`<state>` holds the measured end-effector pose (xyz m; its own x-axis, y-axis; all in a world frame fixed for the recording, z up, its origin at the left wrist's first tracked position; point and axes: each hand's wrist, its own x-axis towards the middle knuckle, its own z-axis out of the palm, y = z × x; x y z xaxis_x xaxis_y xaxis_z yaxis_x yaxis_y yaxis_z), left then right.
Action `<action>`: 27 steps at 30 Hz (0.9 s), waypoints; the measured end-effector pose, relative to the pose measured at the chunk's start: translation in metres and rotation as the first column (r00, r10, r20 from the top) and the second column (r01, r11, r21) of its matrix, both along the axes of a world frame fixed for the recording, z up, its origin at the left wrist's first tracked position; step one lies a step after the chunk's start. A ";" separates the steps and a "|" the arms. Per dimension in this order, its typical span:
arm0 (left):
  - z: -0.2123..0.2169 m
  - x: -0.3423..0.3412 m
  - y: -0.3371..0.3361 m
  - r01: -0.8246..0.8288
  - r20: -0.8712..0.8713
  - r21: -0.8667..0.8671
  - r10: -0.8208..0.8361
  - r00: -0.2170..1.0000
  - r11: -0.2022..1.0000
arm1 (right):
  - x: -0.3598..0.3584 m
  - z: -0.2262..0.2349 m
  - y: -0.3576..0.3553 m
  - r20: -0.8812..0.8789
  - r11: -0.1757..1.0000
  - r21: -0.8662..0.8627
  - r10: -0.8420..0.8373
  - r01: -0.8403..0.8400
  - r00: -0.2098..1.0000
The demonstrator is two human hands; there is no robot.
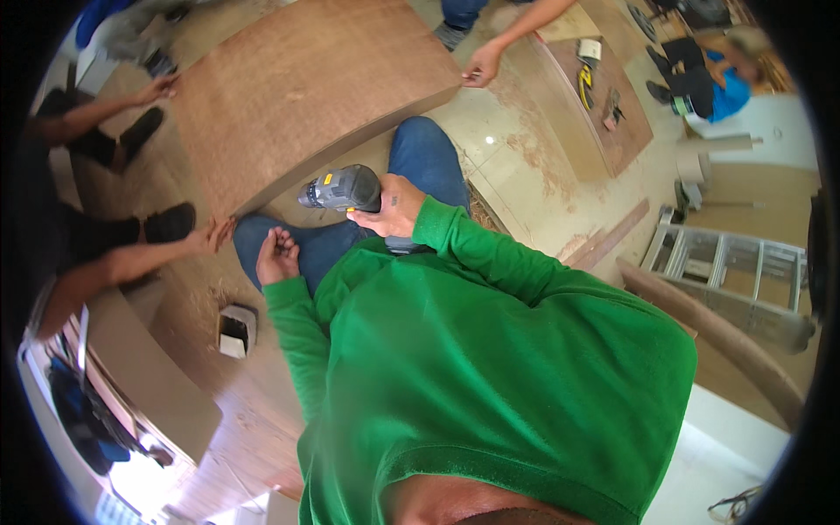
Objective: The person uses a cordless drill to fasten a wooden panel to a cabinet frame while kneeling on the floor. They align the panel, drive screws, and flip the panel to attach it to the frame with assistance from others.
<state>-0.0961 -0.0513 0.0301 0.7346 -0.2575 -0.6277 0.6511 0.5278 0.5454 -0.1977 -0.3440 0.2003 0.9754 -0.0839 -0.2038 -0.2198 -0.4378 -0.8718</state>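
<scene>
My right hand (394, 206) grips a grey and yellow cordless drill (341, 188), its nose pointing left toward the edge of a large brown plywood panel (297, 83). My left hand (277, 255) rests on my blue-jeaned knee (319, 245), fingers loosely curled and holding nothing that I can see. The panel lies in front of my knees. Other people's hands hold it at its left corner (157, 87), its near left corner (210, 234) and its far right corner (483, 66). My green sweater fills the lower middle of the view.
A small white box (234, 331) sits on the wooden floor at lower left. A second board (604, 105) with yellow tools lies at upper right, near a seated person in blue. An aluminium ladder (735, 276) lies at right. A pale cabinet edge is at left.
</scene>
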 end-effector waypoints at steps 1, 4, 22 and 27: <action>-0.001 0.004 -0.008 0.040 -0.004 -0.022 -0.040 0.999 0.999 | -0.001 0.004 -0.016 0.049 0.996 -0.006 -0.085 0.085 0.995; 0.005 0.012 -0.017 0.106 -0.032 0.034 -0.105 0.994 0.994 | -0.027 0.018 -0.076 -0.004 0.975 0.027 -0.222 0.222 0.975; 0.013 0.111 -0.201 -0.100 0.336 0.922 -0.643 0.689 0.374 | -0.137 -0.271 -0.369 -0.072 0.370 -0.735 -0.876 0.569 0.476; 0.003 0.121 -0.344 -0.481 0.310 0.852 -0.940 0.144 0.207 | -0.121 -0.264 -0.356 -0.076 0.372 -0.773 -0.858 0.513 0.508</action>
